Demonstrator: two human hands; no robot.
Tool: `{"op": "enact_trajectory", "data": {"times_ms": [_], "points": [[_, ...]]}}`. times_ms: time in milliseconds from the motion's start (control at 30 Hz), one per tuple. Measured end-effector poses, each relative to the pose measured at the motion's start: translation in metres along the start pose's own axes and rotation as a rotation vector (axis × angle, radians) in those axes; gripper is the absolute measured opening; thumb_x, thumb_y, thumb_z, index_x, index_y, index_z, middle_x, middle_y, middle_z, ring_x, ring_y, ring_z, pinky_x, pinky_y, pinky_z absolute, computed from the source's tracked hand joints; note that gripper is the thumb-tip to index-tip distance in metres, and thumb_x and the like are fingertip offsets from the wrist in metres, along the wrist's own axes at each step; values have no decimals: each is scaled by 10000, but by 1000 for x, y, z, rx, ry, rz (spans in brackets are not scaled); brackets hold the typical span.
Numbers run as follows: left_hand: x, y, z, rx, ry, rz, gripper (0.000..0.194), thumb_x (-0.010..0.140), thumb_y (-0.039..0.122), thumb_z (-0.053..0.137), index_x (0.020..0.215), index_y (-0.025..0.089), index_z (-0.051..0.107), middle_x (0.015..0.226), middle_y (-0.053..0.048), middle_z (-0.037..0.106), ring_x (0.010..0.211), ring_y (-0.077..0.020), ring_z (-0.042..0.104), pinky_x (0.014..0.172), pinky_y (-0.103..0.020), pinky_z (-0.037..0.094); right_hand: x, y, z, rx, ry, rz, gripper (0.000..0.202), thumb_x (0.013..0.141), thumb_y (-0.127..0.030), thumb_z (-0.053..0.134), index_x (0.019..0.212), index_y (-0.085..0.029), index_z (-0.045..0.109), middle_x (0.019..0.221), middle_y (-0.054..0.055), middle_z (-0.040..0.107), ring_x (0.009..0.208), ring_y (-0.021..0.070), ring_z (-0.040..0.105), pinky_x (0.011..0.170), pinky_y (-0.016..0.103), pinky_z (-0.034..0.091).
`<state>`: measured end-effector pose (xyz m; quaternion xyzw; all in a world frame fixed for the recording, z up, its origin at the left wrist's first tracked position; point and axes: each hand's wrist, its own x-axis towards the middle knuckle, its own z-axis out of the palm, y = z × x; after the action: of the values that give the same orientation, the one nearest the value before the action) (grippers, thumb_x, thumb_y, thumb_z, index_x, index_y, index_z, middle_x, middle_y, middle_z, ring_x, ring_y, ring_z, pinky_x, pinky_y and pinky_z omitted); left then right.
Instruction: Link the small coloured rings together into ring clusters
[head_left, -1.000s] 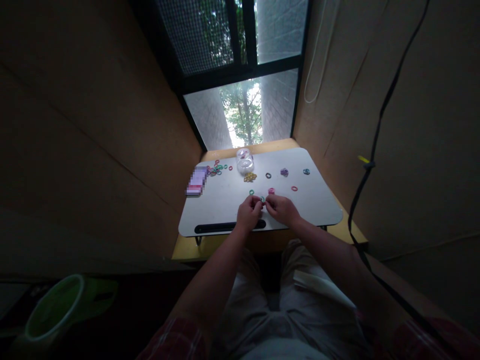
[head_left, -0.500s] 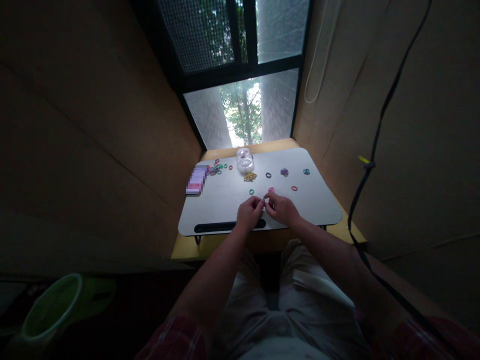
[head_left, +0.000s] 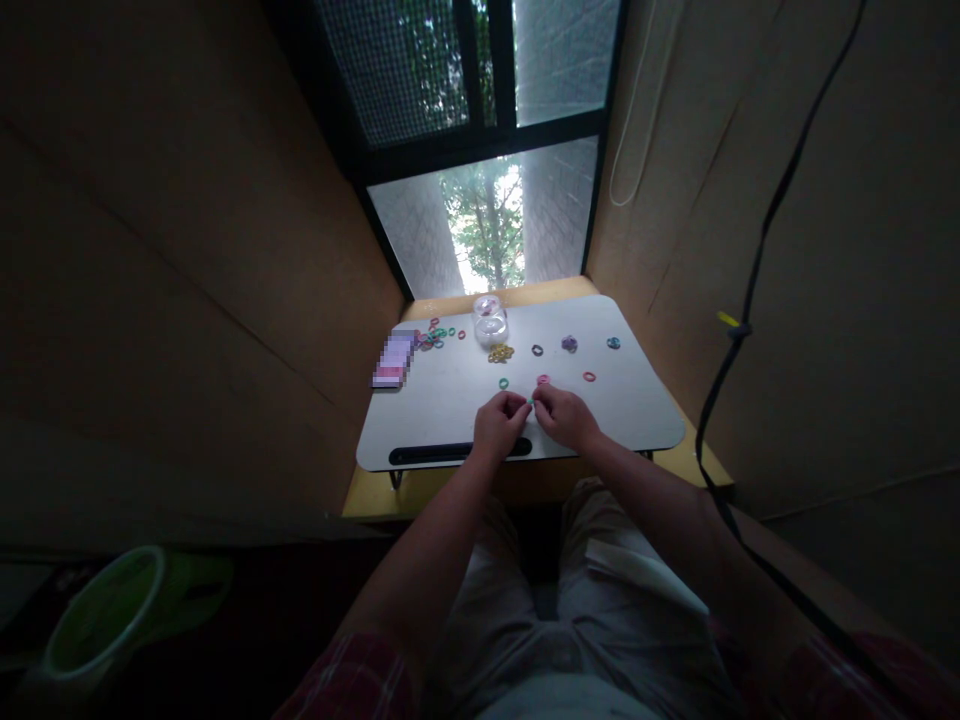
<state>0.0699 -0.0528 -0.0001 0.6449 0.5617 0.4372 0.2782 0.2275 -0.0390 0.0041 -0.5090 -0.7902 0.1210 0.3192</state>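
My left hand [head_left: 501,425] and my right hand [head_left: 562,415] meet over the front of the white lap table [head_left: 420,410]. Between their fingertips they pinch a small green hair tie [head_left: 530,402], mostly covered by the fingers. Just beyond my left hand lies a green hair tie [head_left: 503,383]. A pink hair tie [head_left: 543,379] touches the view of my right fingertips, and an orange-red one [head_left: 589,377] lies further right. Behind them are a yellow pile [head_left: 500,353], a dark ring [head_left: 537,350], a purple cluster [head_left: 569,343] and a blue cluster [head_left: 613,343].
A clear plastic jar [head_left: 490,322] lies at the back of the table. Mixed red and green ties [head_left: 433,338] are heaped at the left, beside a phone [head_left: 395,360]. A black slot [head_left: 431,454] runs along the front edge. A dark cable [head_left: 765,230] hangs at right.
My fingertips have shifted slightly, and a little more of the green hair tie shows between them. Everything on the table stays where it was.
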Motion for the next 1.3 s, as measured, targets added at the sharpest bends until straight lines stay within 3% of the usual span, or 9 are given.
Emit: {"op": "enact_trajectory", "data": {"times_ms": [267, 933, 1300], "points": [[-1, -3, 1, 9, -28, 9, 226, 771, 390, 639, 857, 182, 631, 751, -12, 676, 640, -107, 597, 617, -228, 450, 2, -1, -3, 1, -81, -23, 232, 906, -319, 418, 836, -205, 608, 744, 31, 647, 673, 159, 555, 625, 242, 321], [3, -1, -1, 9, -73, 25, 201, 720, 338, 659, 768, 179, 545, 668, 21, 603, 570, -89, 531, 559, -215, 403, 9, 8, 7, 17, 11, 61, 210, 900, -297, 426, 777, -205, 571, 729, 24, 626, 651, 157, 535, 600, 248, 299], [2, 0, -2, 53, -94, 35, 172, 729, 321, 646, 732, 182, 545, 646, 25, 591, 562, -90, 518, 549, -217, 380, 8, 7, 7, -39, -10, 80, 225, 916, -313, 413, 811, -205, 581, 723, 32, 639, 648, 163, 549, 581, 255, 276]]}}
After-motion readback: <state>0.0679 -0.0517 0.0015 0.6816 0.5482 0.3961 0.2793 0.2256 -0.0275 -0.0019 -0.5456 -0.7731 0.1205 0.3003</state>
